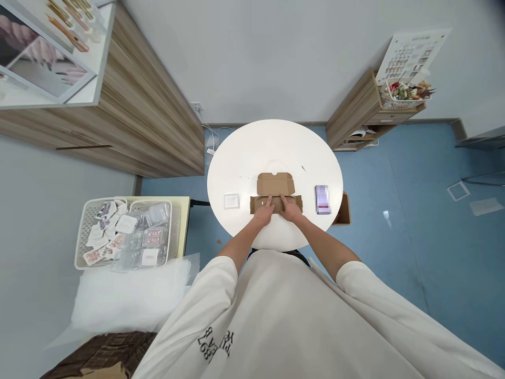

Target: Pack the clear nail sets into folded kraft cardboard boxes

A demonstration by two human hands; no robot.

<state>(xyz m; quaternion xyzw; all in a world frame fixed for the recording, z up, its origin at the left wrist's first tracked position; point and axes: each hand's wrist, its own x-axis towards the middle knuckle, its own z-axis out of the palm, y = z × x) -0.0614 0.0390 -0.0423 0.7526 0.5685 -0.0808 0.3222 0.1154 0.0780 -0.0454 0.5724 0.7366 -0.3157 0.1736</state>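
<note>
A small brown cardboard box [275, 185] lies unfolded on the white round table [272, 147], its lid flap standing toward the far side and its side tabs spread outward. My left hand [265, 211] is at the near part of the box, left of its middle, fingers on the cardboard. My right hand [291, 210] holds the same near part just to the right, its fingertips close to those of the left. Parts of the near wall are hidden under both hands.
On the table, a small clear case [232, 200] lies at left and a phone [322, 200] at right. White baskets [82, 242] of packets stand at far left. A cabinet [158, 105], a small shelf unit [355, 113] and an open carton [346, 209] surround the table.
</note>
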